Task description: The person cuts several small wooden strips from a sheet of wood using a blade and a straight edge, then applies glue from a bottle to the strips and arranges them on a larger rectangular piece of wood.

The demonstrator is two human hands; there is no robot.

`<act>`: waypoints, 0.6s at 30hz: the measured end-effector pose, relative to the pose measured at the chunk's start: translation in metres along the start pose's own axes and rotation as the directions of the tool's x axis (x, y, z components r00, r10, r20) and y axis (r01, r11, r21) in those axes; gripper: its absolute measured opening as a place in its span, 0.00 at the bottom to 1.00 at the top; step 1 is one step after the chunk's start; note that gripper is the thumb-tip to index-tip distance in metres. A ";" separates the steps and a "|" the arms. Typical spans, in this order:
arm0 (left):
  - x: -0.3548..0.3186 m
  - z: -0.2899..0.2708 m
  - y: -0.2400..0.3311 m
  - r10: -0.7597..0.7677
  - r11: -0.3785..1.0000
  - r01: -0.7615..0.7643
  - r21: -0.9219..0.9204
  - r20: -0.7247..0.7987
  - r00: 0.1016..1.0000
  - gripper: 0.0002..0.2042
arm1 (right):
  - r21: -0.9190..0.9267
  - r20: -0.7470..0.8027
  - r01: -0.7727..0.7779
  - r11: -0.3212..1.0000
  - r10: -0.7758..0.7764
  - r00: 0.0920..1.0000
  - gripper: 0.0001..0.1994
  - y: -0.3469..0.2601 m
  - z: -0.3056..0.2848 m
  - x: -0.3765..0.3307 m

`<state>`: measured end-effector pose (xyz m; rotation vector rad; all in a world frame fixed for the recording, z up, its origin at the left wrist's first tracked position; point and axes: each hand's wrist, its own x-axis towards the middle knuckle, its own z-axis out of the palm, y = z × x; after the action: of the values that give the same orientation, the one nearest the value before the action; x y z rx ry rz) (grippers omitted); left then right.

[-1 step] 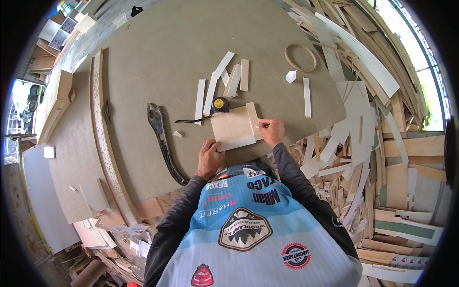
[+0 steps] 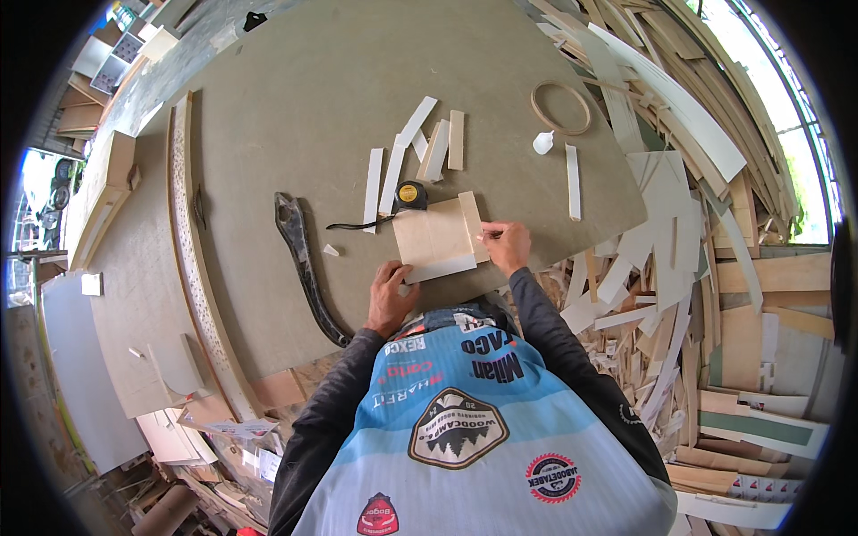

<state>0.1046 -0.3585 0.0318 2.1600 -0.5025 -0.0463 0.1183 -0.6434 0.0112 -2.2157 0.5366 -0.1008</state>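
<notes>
- Nearest us, our left hand (image 2: pixel 390 299) lay flat with its fingers spread, pressing on the near left corner of a pale board (image 2: pixel 433 238); it gripped nothing.
- Our right hand (image 2: pixel 508 246) sat at the board's right edge, fingers pinched around a thin pencil (image 2: pixel 489 235) whose tip touched the board.
- The board lay flat near the bench's (image 2: pixel 295 107) front edge, between our two hands.
- A tape (image 2: pixel 409 196), yellow and black, rested against the board's far edge, with its dark strap trailing left.
- A dark curved tool (image 2: pixel 302 259) lay left of the board, well apart from our left hand.
- Beyond the tape, several pale strips (image 2: pixel 393 174) lay scattered, and one more strip lay off to the right.
- Farthest off, a wooden ring (image 2: pixel 560 107) sat near the bench's right edge, a small white bit (image 2: pixel 542 142) just beside it.
- Offcuts (image 2: pixel 661 232) were heaped past the bench on our right.
</notes>
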 end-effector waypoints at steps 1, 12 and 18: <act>-0.001 -0.001 0.001 0.006 1.000 -0.006 0.010 -0.009 1.000 0.17 | 0.022 0.010 -0.013 1.000 0.013 1.000 0.13 0.000 0.001 0.000; -0.006 -0.010 -0.002 0.005 0.993 0.001 0.116 -0.055 0.998 0.19 | 0.319 0.104 -0.232 0.919 0.210 0.972 0.10 -0.013 0.009 -0.020; -0.007 -0.012 -0.003 -0.033 0.993 0.038 0.116 -0.050 0.998 0.19 | 0.295 0.037 -0.164 0.941 0.160 0.986 0.10 -0.008 0.016 -0.023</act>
<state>0.1018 -0.3453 0.0351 2.2785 -0.4486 0.0162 0.1044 -0.6181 0.0092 -1.8709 0.6508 -0.0756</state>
